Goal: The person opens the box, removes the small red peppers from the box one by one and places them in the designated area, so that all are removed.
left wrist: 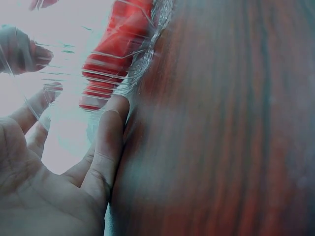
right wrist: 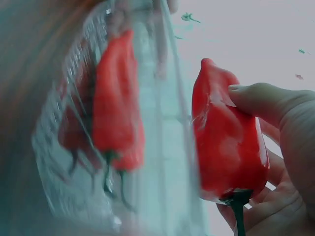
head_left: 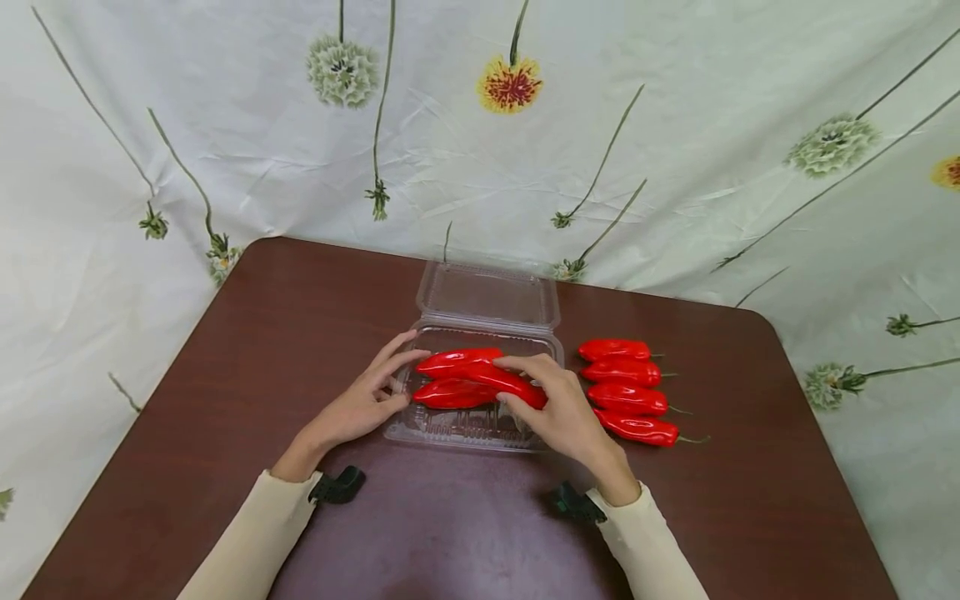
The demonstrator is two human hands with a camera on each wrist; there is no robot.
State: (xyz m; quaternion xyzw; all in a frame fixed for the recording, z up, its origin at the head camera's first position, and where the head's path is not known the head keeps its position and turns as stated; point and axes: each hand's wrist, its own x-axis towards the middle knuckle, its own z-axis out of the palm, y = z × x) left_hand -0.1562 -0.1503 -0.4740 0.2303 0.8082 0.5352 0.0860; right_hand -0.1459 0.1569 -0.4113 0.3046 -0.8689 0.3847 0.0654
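A clear plastic clamshell container [head_left: 480, 442] lies on the table with its lid [head_left: 487, 296] folded back. Two red peppers [head_left: 452, 395] rest inside it, side by side. My right hand [head_left: 566, 408] pinches another red pepper [right wrist: 224, 140] between thumb and fingers, above the container's right half, its green stem visible in the right wrist view. At the container's left side is my left hand [head_left: 362, 407], fingers spread and fairly straight, with fingertips [left wrist: 118, 105] against the wall. Through the clear wall, red peppers [left wrist: 106, 73] show in the left wrist view.
To the right of the container, several red peppers [head_left: 626, 398] lie in a column with stems pointing right. The dark wooden table [head_left: 225, 358] meets a white floral cloth [head_left: 465, 150] at its back edge.
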